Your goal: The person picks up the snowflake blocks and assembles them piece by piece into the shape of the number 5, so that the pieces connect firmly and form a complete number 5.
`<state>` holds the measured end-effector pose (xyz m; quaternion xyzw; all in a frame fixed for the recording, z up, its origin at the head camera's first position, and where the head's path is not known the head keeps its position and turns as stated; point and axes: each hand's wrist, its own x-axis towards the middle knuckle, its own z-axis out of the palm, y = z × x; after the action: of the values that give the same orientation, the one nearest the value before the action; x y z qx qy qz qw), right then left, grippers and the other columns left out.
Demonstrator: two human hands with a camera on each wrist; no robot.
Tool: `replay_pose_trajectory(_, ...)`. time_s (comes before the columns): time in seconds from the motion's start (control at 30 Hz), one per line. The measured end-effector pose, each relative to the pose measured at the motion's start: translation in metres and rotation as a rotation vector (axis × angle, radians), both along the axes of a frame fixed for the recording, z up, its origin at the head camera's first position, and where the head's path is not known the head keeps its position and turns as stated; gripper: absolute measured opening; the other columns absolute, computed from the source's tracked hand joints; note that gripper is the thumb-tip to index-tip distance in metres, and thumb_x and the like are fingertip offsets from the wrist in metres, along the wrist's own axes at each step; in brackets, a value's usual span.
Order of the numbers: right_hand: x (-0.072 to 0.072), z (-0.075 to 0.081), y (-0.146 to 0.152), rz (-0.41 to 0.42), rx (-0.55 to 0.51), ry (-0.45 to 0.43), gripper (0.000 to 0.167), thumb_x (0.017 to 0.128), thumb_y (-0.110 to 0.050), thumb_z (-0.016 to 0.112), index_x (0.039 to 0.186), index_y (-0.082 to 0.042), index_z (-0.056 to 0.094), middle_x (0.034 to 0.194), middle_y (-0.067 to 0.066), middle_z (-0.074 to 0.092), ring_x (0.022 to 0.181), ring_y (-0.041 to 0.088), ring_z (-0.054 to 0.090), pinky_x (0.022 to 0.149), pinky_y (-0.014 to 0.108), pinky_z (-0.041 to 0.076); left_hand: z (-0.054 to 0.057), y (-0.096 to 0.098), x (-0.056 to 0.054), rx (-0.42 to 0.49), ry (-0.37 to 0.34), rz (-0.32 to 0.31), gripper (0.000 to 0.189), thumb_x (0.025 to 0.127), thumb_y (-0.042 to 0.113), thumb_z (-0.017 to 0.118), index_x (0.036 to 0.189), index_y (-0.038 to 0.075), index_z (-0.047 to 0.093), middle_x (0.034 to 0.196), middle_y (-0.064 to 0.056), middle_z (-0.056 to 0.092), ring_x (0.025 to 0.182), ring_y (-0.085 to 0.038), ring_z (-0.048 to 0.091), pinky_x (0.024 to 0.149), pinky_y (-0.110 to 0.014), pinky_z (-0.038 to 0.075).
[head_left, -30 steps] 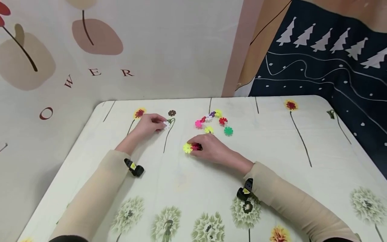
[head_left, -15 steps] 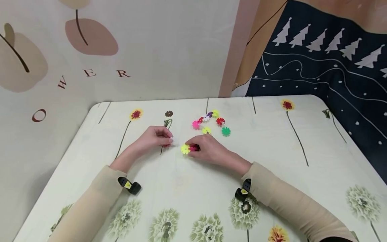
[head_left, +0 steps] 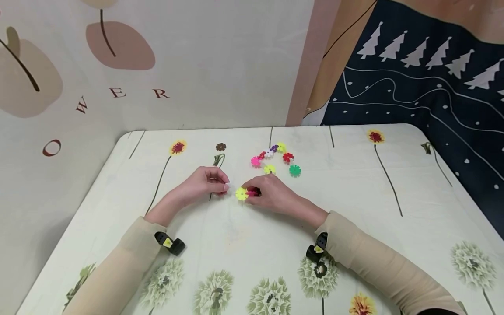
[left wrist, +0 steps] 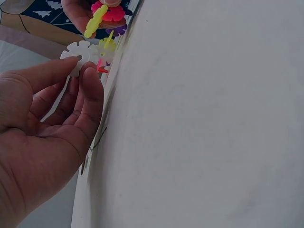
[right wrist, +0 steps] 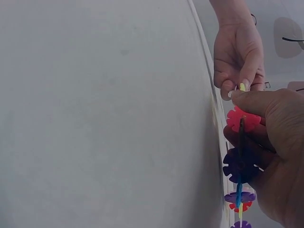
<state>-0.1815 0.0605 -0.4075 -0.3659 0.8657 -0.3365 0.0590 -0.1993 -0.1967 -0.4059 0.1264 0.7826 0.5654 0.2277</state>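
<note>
My left hand (head_left: 201, 184) pinches a white snowflake disc (left wrist: 85, 49) between thumb and fingers, its notched edge showing in the left wrist view. Close on its right, my right hand (head_left: 273, 192) grips one end of a chain of linked snowflake discs. A yellow disc (head_left: 241, 194) sticks out past the fingertips, facing the white one, with a pink disc (right wrist: 243, 118) behind it under the thumb. Farther along the chain, the right wrist view shows a dark disc (right wrist: 241, 166) and a purple disc (right wrist: 240, 196). Part of the chain is hidden by the right hand.
Beyond the right hand, several coloured discs curve over the white flower-printed cloth (head_left: 236, 253), with a green disc (head_left: 295, 170) at the right. A single brown disc (head_left: 221, 147) lies at the back, behind the left hand. Printed curtains stand behind the table.
My left hand has brought the white disc from near the brown disc toward the front right, close to the yellow disc. The right hand has stayed almost still.
</note>
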Motion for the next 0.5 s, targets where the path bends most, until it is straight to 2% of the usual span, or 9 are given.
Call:
replay_pose_trajectory(0.23,-0.0001,-0.0009,0.0,0.006,-0.003,-0.002,0.029,0.09,-0.009,0.08,0.117,-0.002,0.075,0.09,-0.001,0.072,0.077,0.008,0.059,0.073,0.024,0.05,-0.0016,-0.0002,-0.0001,0.015,-0.002,-0.005,0.016,0.093,-0.002,0.07,0.105,-0.011,0.065,0.094,-0.013,0.067,0.081,-0.019,0.069,0.076,-0.031,0.06)
replay_pose_trajectory(0.5,0.0005,-0.0021,0.0003,0.024,-0.01,0.006,0.029,0.09,-0.01,0.08,0.117,-0.002,0.074,0.088,-0.002,0.069,0.078,0.01,0.059,0.074,0.024,0.05,-0.0023,-0.0003,-0.0002,0.023,0.026,-0.04,0.016,0.093,-0.001,0.072,0.105,-0.011,0.067,0.094,-0.013,0.067,0.08,-0.019,0.068,0.075,-0.03,0.059)
